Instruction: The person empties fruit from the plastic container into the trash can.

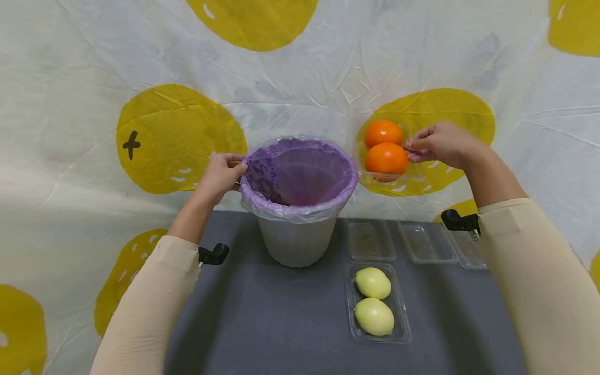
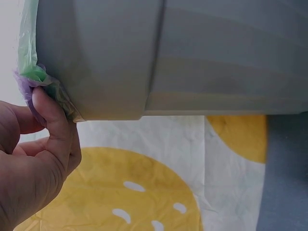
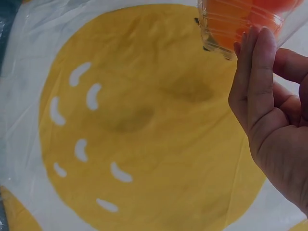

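We see two hands at work. The left hand pinches the rim of one pale bin, thumb on the inner side and fingers outside, where the purple bag folds over the edge. The bin stands on the tabletop. The right hand pinches the edge of one clear tray, held up above the tabletop, just to the right of the bin's mouth. In that tray we count two orange fruits, touching, one behind the other.

On the tabletop we count four more clear trays. One, the fruit tray, lies in front and to the right of the bin and carries two pale yellow fruits, again one behind the other. The other three trays lie in a row farther back, the rightmost partly hidden by the right arm; we cannot tell whether any is a stack. Low inside the bag a faint reddish tint shows, but we cannot make out its source.

We count two beige sleeves, each with one black device at the wrist. Behind everything hangs a whitish sheet with yellow shapes, one of them bearing one dark cross.
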A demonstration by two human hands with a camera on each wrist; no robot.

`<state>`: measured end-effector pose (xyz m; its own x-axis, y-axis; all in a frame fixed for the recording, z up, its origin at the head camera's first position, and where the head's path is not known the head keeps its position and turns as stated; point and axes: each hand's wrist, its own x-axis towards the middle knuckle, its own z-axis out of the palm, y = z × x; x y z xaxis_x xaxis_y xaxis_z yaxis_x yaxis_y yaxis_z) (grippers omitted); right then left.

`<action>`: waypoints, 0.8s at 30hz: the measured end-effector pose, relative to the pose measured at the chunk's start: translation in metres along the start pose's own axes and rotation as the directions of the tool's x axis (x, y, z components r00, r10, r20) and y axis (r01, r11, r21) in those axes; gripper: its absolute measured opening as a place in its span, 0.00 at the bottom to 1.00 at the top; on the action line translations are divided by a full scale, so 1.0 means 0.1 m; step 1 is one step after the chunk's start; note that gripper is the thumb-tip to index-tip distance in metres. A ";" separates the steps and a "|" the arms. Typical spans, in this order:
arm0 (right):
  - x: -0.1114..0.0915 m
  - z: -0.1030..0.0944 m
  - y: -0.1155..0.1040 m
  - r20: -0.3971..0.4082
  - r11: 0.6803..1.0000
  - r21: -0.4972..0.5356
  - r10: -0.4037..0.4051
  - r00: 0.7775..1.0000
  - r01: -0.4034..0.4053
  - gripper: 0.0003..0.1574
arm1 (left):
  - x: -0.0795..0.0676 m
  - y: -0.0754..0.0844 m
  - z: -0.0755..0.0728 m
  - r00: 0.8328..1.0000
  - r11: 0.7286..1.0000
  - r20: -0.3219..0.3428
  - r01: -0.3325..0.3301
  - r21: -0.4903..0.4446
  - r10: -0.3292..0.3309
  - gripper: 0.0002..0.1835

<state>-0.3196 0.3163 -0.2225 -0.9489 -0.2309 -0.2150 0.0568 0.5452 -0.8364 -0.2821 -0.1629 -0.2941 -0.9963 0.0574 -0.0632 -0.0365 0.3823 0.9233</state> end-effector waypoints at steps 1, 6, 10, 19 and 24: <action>0.01 0.00 -0.04 0.003 1.000 0.010 0.003 1.000 -0.003 0.14 | 0.00 0.00 0.00 1.000 1.000 -0.001 0.001 0.000 -0.001 0.27; 0.07 0.03 -0.18 0.018 0.999 0.051 0.011 1.000 -0.012 0.11 | 0.01 0.00 0.00 1.000 1.000 -0.005 0.006 -0.009 -0.006 0.27; 0.12 0.08 -0.27 0.019 0.997 0.081 0.002 1.000 -0.003 0.11 | 0.01 0.01 0.00 1.000 1.000 -0.005 0.011 -0.008 -0.011 0.27; 0.25 0.28 -0.51 0.033 0.996 0.081 -0.025 0.999 0.023 0.16 | 0.02 0.02 0.00 1.000 1.000 -0.004 0.016 -0.007 -0.016 0.27; 0.31 0.40 -0.64 0.033 0.996 0.069 -0.052 0.998 0.050 0.11 | 0.01 0.02 0.01 1.000 0.999 -0.005 0.031 -0.010 -0.031 0.27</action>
<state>-0.3406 0.2421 -0.1952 -0.9400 -0.2852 -0.1875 0.0307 0.4765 -0.8786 -0.2835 -0.1615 -0.2923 -0.9952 0.0409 -0.0894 -0.0677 0.3746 0.9247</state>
